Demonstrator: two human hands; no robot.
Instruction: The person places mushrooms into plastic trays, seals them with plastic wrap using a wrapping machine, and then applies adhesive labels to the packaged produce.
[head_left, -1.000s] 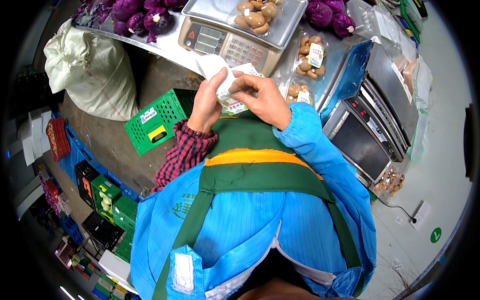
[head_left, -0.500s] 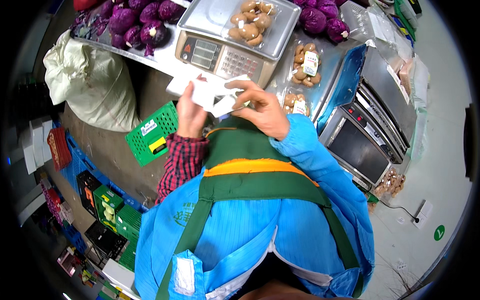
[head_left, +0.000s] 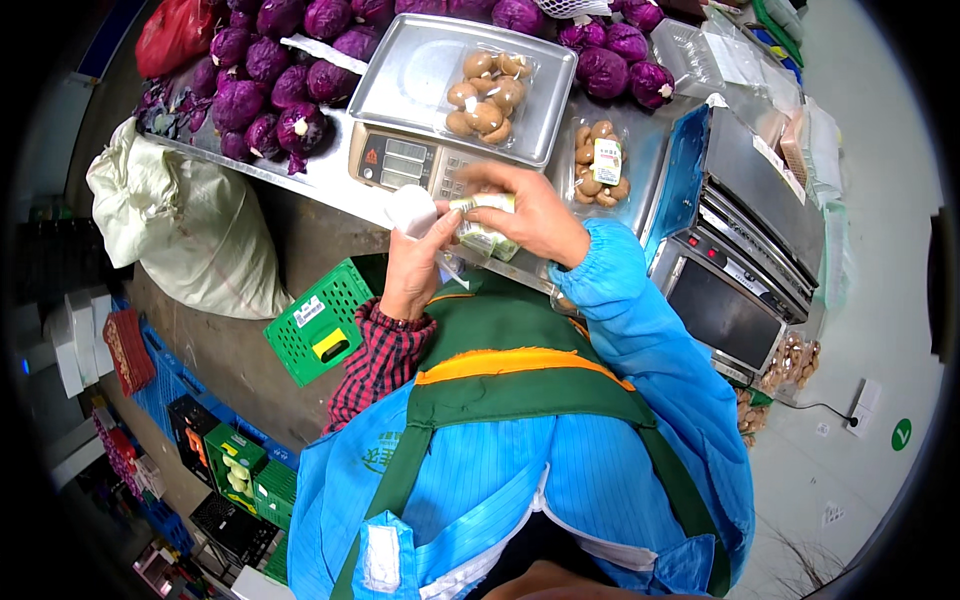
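Note:
My left hand (head_left: 412,275) is closed on a white strip of label backing paper (head_left: 411,208), which curls up above its thumb. Between the two hands are green-and-white printed labels (head_left: 488,240). My right hand (head_left: 545,222) pinches a label at their upper edge, its index finger blurred. Both hands are just in front of the beige weighing scale (head_left: 398,158), partly covering its keypad. A clear pack of brown mushrooms (head_left: 488,96) lies on the scale's metal pan (head_left: 405,70). To the right, another mushroom pack (head_left: 600,165) bears a label.
Purple cabbages (head_left: 270,60) are heaped behind the scale and on its left. At right stands a wrapping machine (head_left: 725,310) with a dark plate. A white woven sack (head_left: 190,220) and a green crate (head_left: 315,320) are at left. Clear plastic trays (head_left: 690,60) are stacked at the back.
The white strip, spread between both hands earlier, now curls over my left hand, and green-printed labels show. My right hand has shifted slightly right. The view has shifted; the nearer mushroom pack is now mostly hidden.

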